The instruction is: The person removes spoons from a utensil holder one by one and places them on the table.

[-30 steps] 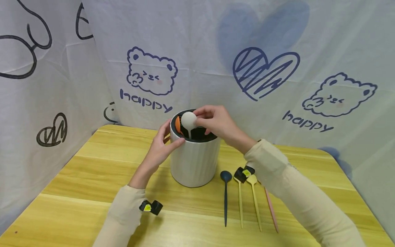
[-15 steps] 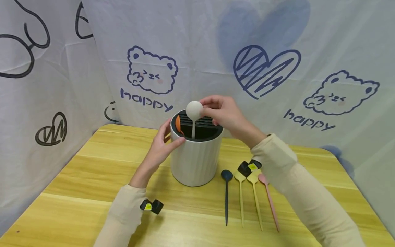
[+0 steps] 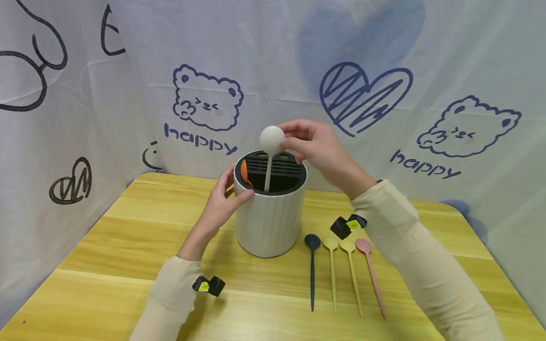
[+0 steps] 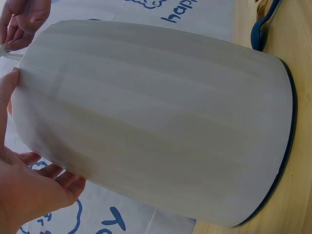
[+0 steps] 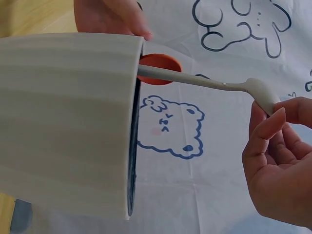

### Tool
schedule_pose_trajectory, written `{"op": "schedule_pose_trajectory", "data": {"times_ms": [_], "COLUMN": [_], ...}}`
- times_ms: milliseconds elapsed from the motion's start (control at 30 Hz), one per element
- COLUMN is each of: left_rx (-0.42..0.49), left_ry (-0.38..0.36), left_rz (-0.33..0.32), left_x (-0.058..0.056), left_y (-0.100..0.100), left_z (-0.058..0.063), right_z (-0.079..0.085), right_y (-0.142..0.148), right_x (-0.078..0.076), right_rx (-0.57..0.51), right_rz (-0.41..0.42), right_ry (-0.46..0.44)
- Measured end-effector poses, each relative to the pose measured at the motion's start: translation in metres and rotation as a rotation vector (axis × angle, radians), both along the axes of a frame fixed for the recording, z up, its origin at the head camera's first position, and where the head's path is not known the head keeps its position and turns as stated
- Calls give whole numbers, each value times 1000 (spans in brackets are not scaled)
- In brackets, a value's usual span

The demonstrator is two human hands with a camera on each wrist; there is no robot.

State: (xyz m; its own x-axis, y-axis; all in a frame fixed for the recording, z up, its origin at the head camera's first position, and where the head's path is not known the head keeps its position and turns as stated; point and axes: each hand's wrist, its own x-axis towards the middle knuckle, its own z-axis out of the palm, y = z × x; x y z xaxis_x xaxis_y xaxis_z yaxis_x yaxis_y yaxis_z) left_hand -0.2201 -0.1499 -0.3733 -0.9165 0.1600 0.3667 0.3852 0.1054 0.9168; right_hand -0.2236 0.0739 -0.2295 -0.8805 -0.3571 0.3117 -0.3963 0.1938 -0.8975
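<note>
Pinching the white spoon (image 3: 271, 140) by the rim of its bowl, that's my right hand (image 3: 322, 147), thumb and fingertips together with only the spoon's thin edge between, the other fingers loosely bent. And the spoon stands in the front opening of the white container (image 3: 268, 222), leaning a little right, its lower end hidden inside! A stretch of bare handle shows between rim and fingers, so my knuckles ride above the black slotted top (image 3: 294, 164). Over at the left edge, the orange spoon (image 3: 244, 171) sits well apart from my grip. My left hand (image 3: 221, 203) curves round the container's side, thumb at the lip. The container stands in from the table's (image 3: 128, 293) far edge, the printed cloth (image 3: 277, 52) beyond; near its right side lies the dark blue spoon (image 3: 312, 270).
</note>
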Motion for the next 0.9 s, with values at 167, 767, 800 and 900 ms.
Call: {"op": "schedule_pose_trajectory", "data": {"times_ms": [167, 767, 800, 900], "left_rx": [2, 9, 11, 13], "left_ry": [0, 20, 19, 19], "left_rz": [-1, -2, 0, -4], "left_x": [0, -1, -1, -1], "left_y": [1, -1, -1, 1], "left_z": [1, -2, -2, -2], "right_z": [4, 24, 26, 31], "right_y": [3, 10, 10, 12], "right_x": [1, 14, 16, 21], "right_rx": [-32, -145, -150, -184], "right_rz": [-9, 20, 25, 43], "right_ry": [15, 189, 204, 205]}}
